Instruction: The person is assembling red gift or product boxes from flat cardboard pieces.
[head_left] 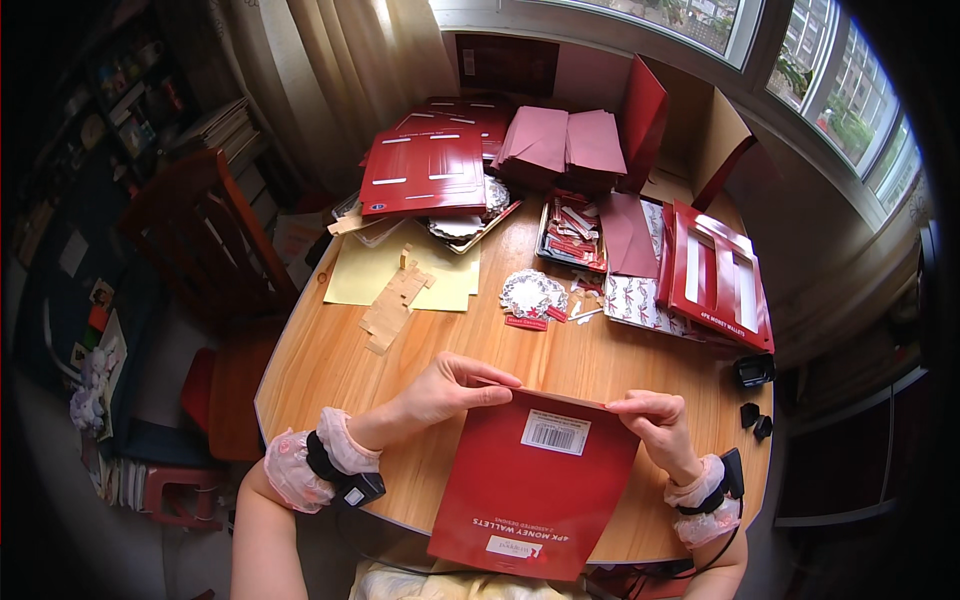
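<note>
at the lower middle of the frame, a large red packet [535, 490] hangs from your two hands, its near end over the front edge of the wooden table [310, 375]. your left hand [450, 388] pinches its top left corner between thumb and fingers, and your right hand [652, 420] pinches the top right corner the same way. you have a white barcode label [556, 432] facing up near the top edge, and the print at the bottom end sits upside down.

left of the frame's middle, a brown strip [392, 315] lies over yellow paper [350, 268]. at the centre you see a round flowered paper piece [532, 291], just below a tray [541, 240] of small red and white bits. toward the upper middle, red cards [428, 165] are piled left of two stacks of pink envelopes [532, 140]. at the right, red window packets [712, 268] overlap patterned paper [632, 302], with a small black box [754, 370] below them.
</note>
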